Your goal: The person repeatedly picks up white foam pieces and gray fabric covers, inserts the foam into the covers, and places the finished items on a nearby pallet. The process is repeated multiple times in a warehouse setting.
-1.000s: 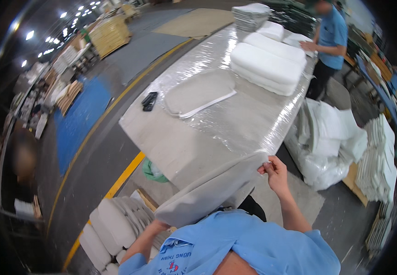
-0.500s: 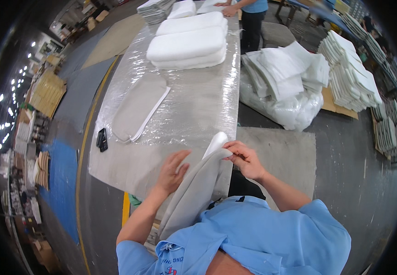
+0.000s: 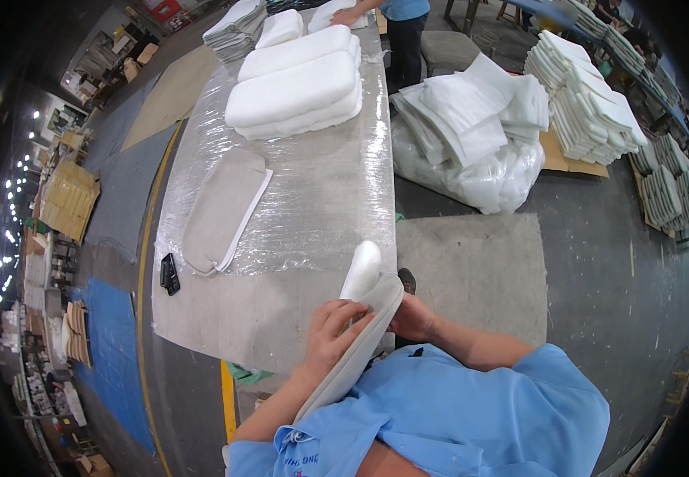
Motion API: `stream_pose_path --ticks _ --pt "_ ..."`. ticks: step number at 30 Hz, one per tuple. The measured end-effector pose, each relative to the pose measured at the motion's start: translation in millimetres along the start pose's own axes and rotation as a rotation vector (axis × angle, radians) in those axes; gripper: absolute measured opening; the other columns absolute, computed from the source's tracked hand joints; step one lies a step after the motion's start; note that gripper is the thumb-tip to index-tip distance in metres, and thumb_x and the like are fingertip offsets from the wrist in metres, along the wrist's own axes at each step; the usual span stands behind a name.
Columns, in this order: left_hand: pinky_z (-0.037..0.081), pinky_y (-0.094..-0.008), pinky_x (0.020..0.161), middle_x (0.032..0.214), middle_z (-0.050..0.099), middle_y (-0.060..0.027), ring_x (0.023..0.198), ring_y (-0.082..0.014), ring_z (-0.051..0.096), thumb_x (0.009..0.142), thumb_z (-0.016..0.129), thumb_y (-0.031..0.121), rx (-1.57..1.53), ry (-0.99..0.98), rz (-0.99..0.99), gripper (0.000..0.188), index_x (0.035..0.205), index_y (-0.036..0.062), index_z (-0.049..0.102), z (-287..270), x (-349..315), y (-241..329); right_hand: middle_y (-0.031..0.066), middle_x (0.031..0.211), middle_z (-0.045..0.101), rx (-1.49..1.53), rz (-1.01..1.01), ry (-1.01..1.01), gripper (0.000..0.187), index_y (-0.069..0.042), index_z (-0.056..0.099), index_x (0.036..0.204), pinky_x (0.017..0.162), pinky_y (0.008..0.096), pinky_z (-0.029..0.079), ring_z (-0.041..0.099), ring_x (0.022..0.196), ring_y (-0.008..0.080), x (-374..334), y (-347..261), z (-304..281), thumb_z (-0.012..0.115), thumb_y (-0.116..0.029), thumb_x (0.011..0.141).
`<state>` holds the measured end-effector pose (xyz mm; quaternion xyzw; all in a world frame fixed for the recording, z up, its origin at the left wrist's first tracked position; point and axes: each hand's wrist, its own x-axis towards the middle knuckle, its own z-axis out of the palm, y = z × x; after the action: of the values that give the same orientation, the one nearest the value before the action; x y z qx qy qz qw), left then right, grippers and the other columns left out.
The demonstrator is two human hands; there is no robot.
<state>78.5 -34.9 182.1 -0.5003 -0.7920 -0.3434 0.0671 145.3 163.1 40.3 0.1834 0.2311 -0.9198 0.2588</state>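
Steadying a slender grey cushion cover (image 3: 351,367) on its edge between my two hands, I have it at the near right corner of the table (image 3: 225,322), close against the front of my blue shirt (image 3: 472,405). Its long axis runs slantwise, from low on the left by my chest up and to the right, so the upper end points away from me, toward the table's right-hand edge. At that far end a rounded tongue of white padding (image 3: 363,269) sticks out on the cover's left, pointing almost straight away from me. My left hand (image 3: 335,338) lies along the left face, its fingers bent over the cloth just below the padding; I cannot tell whether they pinch it. My right hand (image 3: 414,316) is at the opposite side, near the upper end, with the fingertips hidden behind the cover, so I cannot tell how closed they are. Farther up the table lies a flat grey piece (image 3: 221,211) with a white strip along its right side, its length also leaning away and to the right.
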Motion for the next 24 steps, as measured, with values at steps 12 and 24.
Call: stream_pose_path --ticks 12,24 --pt "0.051 -0.0416 0.094 0.12 0.065 -0.0075 0.105 -0.0275 0.064 0.075 0.077 0.014 -0.134 -0.171 0.084 0.036 0.11 0.0176 0.082 -5.3 4.7 26.9 0.0096 0.094 0.068 0.39 0.036 -0.49 0.033 -0.012 0.056 0.111 0.084 0.0425 0.056 0.069 0.094 0.0258 4.2 -22.9 -6.5 0.048 -0.044 0.109" --pt "0.051 -0.0256 0.067 0.084 0.067 -0.0036 0.07 -0.0107 0.061 0.099 0.068 0.008 -0.477 -0.248 -0.73 0.018 0.115 0.0013 0.069 -18.9 -3.9 14.9 0.0066 0.079 0.061 0.004 -0.102 -0.589 0.034 -0.012 0.049 0.1 0.058 0.0306 0.042 0.054 0.067 0.0162 -28.2 -53.8 41.6 0.082 -0.016 0.09"
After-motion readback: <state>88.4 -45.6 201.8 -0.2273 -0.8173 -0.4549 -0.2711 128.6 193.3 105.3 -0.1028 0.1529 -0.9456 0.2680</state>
